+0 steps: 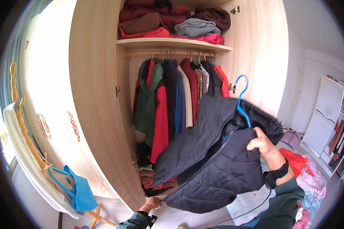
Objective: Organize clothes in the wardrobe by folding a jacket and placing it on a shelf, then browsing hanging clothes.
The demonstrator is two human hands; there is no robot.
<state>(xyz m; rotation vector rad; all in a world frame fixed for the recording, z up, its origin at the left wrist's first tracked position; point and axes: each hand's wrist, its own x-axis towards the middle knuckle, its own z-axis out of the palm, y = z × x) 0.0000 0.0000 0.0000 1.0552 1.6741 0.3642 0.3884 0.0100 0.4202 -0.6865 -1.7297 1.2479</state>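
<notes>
A black padded jacket (221, 171) hangs at a slant in front of the open wardrobe. My right hand (262, 144) is closed on its upper right part, just beside the blue hanger (242, 108). The hanger's hook sticks up out of the neck opening, and most of its lower part is hidden by the cloth. Low down, near the jacket's bottom left corner, my left hand (153, 203) has its fingers closed on the hem. The jacket spreads between my two hands, its front partly open.
Several garments (191, 87) hang on a wooden rod (172, 54) inside the wardrobe. Folded clothes (198, 27) lie on its upper shelf (172, 44). At left stand the wardrobe door (95, 99) and a wooden coat stand (25, 126) with a blue bag (82, 192). Clothes (309, 177) are heaped at right.
</notes>
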